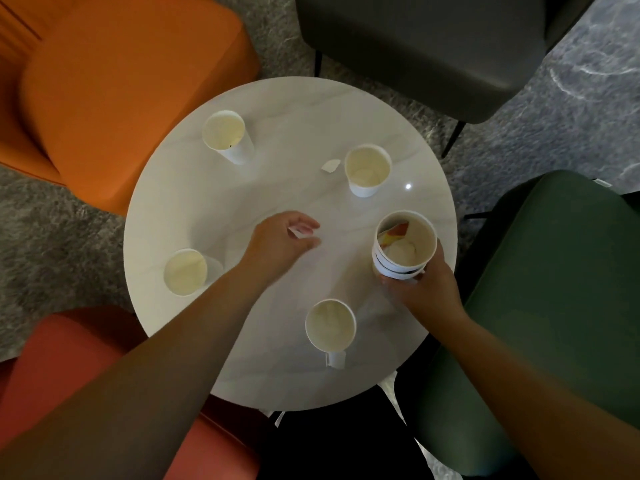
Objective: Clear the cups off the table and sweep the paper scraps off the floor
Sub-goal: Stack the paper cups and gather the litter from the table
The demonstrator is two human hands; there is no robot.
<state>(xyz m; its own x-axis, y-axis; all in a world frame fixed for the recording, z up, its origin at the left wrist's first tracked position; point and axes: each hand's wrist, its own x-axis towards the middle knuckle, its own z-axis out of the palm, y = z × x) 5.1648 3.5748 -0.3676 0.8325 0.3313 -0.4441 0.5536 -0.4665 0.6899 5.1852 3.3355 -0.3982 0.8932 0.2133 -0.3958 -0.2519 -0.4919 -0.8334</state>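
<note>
4 white paper cups (pixel 367 169) upright on table; nested stack (pixel 403 245) at rt edge, prob. 3, scraps inside.

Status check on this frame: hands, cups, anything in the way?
Left hand pinching a paper scrap over the table. Right hand gripping stacked cups. Four single cups standing, one scrap lying loose. Nothing blocking.
</note>
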